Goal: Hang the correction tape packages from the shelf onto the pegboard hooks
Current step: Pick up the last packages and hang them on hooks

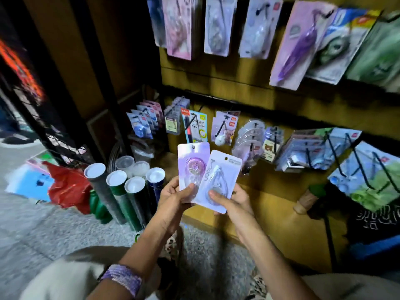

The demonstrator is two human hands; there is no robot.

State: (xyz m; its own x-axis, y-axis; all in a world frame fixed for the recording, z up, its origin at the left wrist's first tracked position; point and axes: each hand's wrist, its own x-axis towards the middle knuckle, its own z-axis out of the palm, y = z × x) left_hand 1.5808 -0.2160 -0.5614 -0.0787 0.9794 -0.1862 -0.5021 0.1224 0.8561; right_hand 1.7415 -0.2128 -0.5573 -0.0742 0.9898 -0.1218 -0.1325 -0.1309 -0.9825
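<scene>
My left hand (173,197) grips the lower edge of a purple correction tape package (192,163) with a round dispenser inside. My right hand (232,201) holds a white "Moon" correction tape package (218,180), tilted and overlapping the purple one. Both packages are held upright in front of the lower pegboard (281,118), below its row of hooks (251,146). More packages hang on the upper hooks (216,24).
Several capped tubes (121,191) stand on the floor at left beside a red bag (67,187). Long black hooks (346,154) with blue and green packs jut out at right. A black wire rack (43,118) stands at far left. My knees fill the bottom.
</scene>
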